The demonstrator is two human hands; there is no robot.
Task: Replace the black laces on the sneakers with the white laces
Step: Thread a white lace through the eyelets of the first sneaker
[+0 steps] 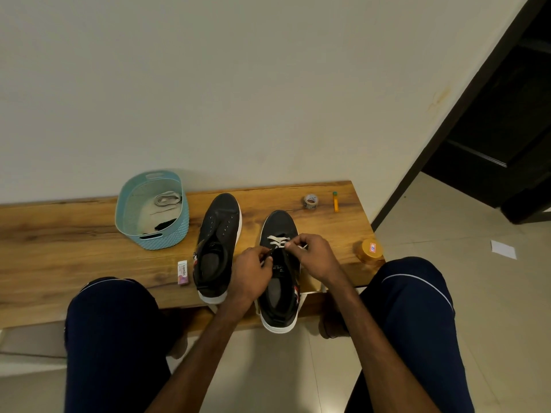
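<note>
Two black sneakers with white soles stand on the wooden table [59, 234]. The left sneaker [217, 242] has no lace in its eyelets. The right sneaker [278, 281] carries a white lace [277, 241] crossed through its front eyelets. My left hand [253, 269] pinches one end of that lace at the shoe's left side. My right hand [310, 253] pinches the other end at the right side. A second white lace [167, 199] and a black lace [164, 224] lie in the teal basket [125, 213].
A small white eraser packet [182, 272] lies left of the left sneaker. A tape roll [311, 201] and an orange marker [335, 201] sit at the back right. An orange-lidded jar [369, 251] stands at the table's right edge. My knees flank the near edge.
</note>
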